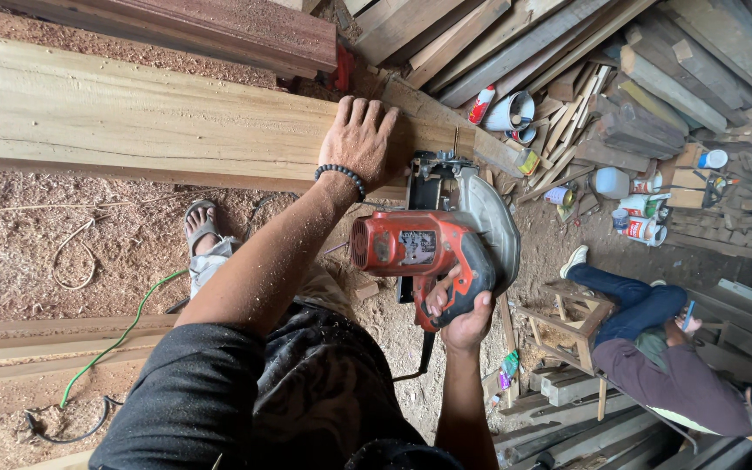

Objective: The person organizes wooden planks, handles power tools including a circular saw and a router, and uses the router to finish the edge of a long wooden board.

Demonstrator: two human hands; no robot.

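Note:
A long pale wooden plank (132,117) runs across the upper left. My left hand (360,139) lies flat on it, fingers spread, a dark bead bracelet at the wrist. My right hand (463,315) grips the black handle of a red circular saw (424,248). The saw's metal guard and base sit at the plank's right end, beside my left hand.
Sawdust covers the ground (36,235). A green cable (124,331) trails at lower left. Another person (654,348) sits at lower right by a small wooden stool (567,326). Stacked timber (567,43) and cans (641,228) fill the upper right.

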